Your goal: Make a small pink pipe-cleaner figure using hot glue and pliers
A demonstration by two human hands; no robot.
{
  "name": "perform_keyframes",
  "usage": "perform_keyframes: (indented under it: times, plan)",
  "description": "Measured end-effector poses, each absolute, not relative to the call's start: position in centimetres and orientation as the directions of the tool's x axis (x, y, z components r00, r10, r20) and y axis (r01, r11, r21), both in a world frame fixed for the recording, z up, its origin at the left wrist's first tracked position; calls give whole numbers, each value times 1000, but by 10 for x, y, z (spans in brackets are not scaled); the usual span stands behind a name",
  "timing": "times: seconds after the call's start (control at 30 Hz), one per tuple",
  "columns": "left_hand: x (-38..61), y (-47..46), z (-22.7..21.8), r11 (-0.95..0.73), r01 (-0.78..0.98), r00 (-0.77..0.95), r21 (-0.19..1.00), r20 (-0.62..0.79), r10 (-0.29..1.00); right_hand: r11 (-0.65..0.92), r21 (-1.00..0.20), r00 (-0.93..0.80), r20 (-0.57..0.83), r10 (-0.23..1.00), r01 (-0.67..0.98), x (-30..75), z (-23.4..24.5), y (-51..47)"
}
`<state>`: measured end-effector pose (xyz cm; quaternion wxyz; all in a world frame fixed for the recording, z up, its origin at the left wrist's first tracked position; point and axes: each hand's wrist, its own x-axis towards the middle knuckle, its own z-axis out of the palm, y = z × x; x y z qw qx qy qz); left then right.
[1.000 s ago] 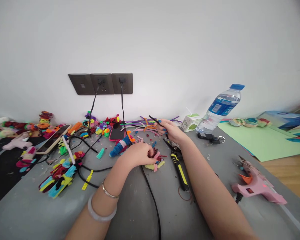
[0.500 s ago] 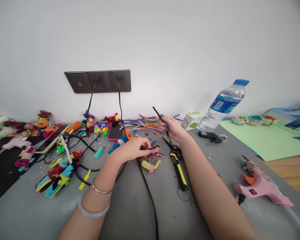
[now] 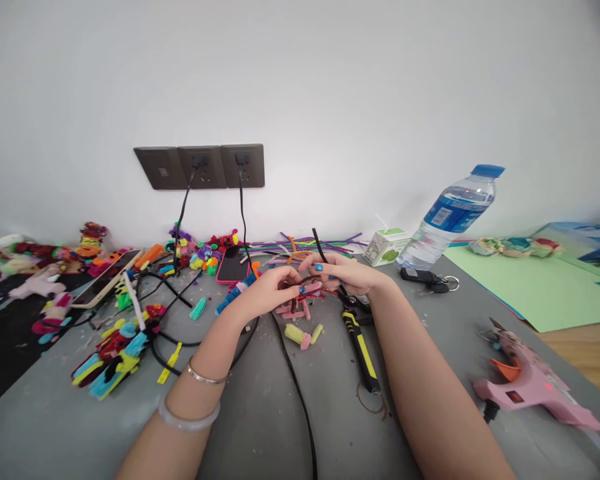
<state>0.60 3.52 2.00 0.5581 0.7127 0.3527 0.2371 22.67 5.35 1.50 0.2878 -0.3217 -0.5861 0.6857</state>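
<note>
My left hand (image 3: 275, 288) is closed, thumb and fingers pinching a reddish-brown, tinsel-like pipe cleaner piece (image 3: 325, 293) above the desk. Close beside it, my right hand (image 3: 343, 272) has its fingers curled around a thin black stick (image 3: 319, 243), whose upper end pokes up past the knuckles. Its fingertips meet those of my left hand over the brown piece, and the exact contact is hidden. Pink fuzzy pieces (image 3: 300, 309) show just below the hands. Nearer me lies a small yellow and pink fuzzy piece (image 3: 298, 335). Black-and-yellow pliers (image 3: 361, 350) lie beside my right wrist.
Pipe cleaner figures (image 3: 113, 353) and black cables (image 3: 300, 400) spread over the left and middle. A phone (image 3: 233, 265) lies behind. At right are a drink carton (image 3: 387, 247), water bottle (image 3: 447, 217), keys (image 3: 433, 279), green paper (image 3: 530, 290) and pink glue gun (image 3: 535, 393).
My right hand has come down and left with the black stick, joining my left hand at the brown piece. The pink pieces beneath now show more.
</note>
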Motion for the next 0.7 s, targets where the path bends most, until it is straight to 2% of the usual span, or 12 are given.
perform_keyframes:
  times: [0.17,0.37,0.53,0.7]
  plan:
    - [6,38,18,-45,173,527,984,-54,848,-147,-988,-580,-150,801,53,226,12,54]
    - [8,40,19,119,77,416,990,-141,898,-162,-985,-566,-166,807,57,219,12,54]
    - [9,42,18,124,-45,347,991,-101,932,-92,-989,-561,-140,816,112,216,14,53]
    - [5,48,15,104,-133,276,986,-64,959,-76,-997,-453,-69,889,3,220,14,56]
